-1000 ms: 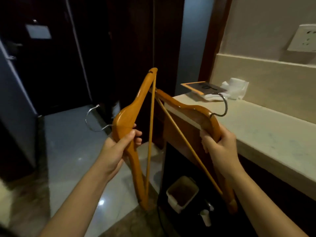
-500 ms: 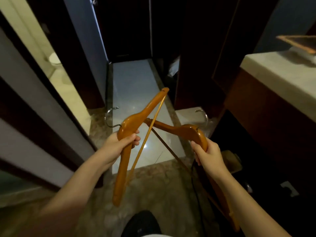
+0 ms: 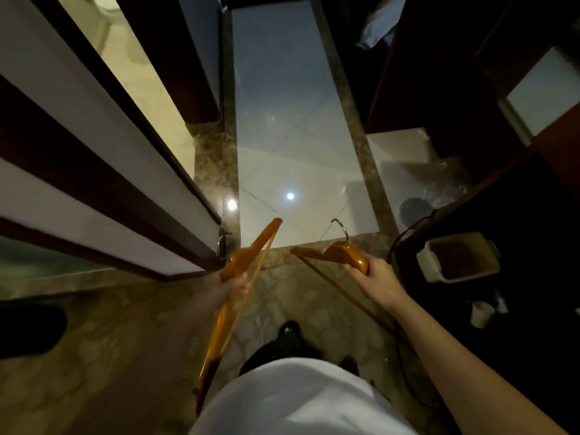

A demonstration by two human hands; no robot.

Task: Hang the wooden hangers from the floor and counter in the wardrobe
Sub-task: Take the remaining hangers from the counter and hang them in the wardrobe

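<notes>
I carry two orange wooden hangers, one in each hand, low over the floor. My left hand (image 3: 237, 285) grips the left hanger (image 3: 251, 249) near its middle; its metal hook sits by a dark door edge and its lower arm hangs down toward my body. My right hand (image 3: 375, 274) grips the right hanger (image 3: 332, 253) at its shoulder, hook pointing up, its thin crossbar running back under my right forearm. The two hangers are apart. The wardrobe's dark wooden panels (image 3: 417, 98) stand at the upper right; its inside is not visible.
A dark-framed door (image 3: 103, 152) angles in from the left, close to the left hanger's hook. Pale tile floor (image 3: 282, 120) runs ahead between brown marble borders. A small beige bin (image 3: 458, 262) and a white cup (image 3: 480, 313) stand under the counter at right. A black cable (image 3: 398, 243) curves nearby.
The view has swung left and down from the counter to the floor. Both hands lowered the hangers, which crossed each other earlier and now hang apart.
</notes>
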